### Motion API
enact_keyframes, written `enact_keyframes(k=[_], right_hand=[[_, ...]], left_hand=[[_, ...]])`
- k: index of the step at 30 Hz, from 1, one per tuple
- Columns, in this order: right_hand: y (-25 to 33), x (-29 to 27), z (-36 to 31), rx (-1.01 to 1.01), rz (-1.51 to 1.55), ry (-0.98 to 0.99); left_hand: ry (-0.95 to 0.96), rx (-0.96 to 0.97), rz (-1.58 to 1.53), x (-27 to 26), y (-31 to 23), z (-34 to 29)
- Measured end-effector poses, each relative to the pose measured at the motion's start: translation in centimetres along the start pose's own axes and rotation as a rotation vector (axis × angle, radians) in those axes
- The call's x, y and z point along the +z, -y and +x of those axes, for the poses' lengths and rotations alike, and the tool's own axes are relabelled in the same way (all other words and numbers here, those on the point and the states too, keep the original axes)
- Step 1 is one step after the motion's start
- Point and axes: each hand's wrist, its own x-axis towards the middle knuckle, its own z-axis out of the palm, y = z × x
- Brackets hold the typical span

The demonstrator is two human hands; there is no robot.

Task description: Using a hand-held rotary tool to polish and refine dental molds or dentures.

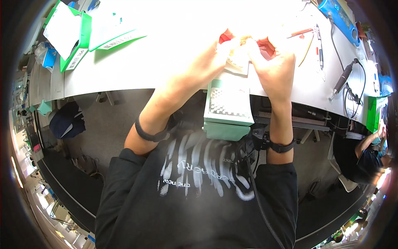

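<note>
Under very bright light, my left hand (219,53) and my right hand (274,68) meet above the white table. Their fingertips are closed around a small yellowish piece (246,40), whose shape is largely washed out by glare. Just below the fingers is a pale, curved, tooth-like form (234,62), too bright to make out fully; whether a hand touches it I cannot tell. Nearer to me, a pale green box (227,130) with a grid-patterned top juts past the table edge, below both wrists.
Green-edged cardboard boxes (76,58) stand at the far left. To the right lie a red stick (301,32), a pen (320,50) and a corded rotary handpiece (343,78). A blue control unit (338,18) sits behind them. Another person (365,159) is at the far right.
</note>
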Motion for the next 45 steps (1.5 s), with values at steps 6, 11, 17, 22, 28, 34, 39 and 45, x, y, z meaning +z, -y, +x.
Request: enact_keyframes(k=[6, 11, 17, 22, 28, 34, 39, 45], right_hand=[[0.2, 0.0, -0.1, 0.020, -0.004, -0.010], [0.1, 0.1, 0.0, -0.053, -0.059, -0.007], [0.5, 0.2, -0.1, -0.066, -0.036, -0.020], [0.9, 0.3, -0.1, -0.037, -0.028, -0.011], [0.3, 0.3, 0.0, 0.006, 0.058, -0.029], [0.4, 0.1, 0.1, -0.001, 0.013, -0.032], [-0.3, -0.1, -0.4, -0.037, -0.058, -0.036], [-0.5, -3.9, 0.2, -0.028, -0.290, -0.373]], left_hand=[[-0.005, -0.095, -0.105, -0.4, -2.0, 0.2], [0.064, -0.126, 0.020, -0.5, -3.4, 1.0], [-0.011, 0.229, 0.265, 0.0, -1.2, -0.7], [0.004, 0.308, 0.245, 0.1, -0.8, -0.5], [-0.019, 0.229, 0.301, -0.1, -2.7, 0.1], [0.055, 0.104, 0.144, -0.2, -2.5, 0.8], [0.093, -0.132, 0.009, -0.7, -4.8, 1.1], [0.048, -0.118, -0.427, -2.7, -2.5, 0.1]])
